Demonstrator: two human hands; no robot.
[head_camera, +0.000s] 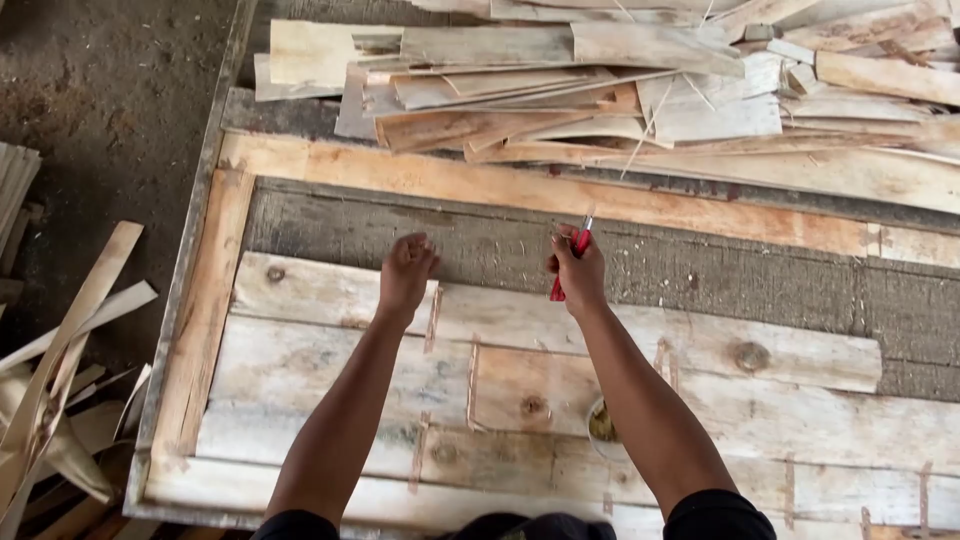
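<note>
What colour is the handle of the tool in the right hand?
Red. The utility knife in the right hand has a red handle, shown in the head view.

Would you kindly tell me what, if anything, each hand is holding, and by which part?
The right hand grips a slim red-handled cutting tool around its middle, tip up. The left hand is curled, resting on a pale wood veneer sheet, apparently holding nothing.

My right grip closes around a red-handled cutter, blade end up. My left grip rests curled and empty on the veneer sheets laid across the counter. Loose veneer strips lie piled beyond.
</note>
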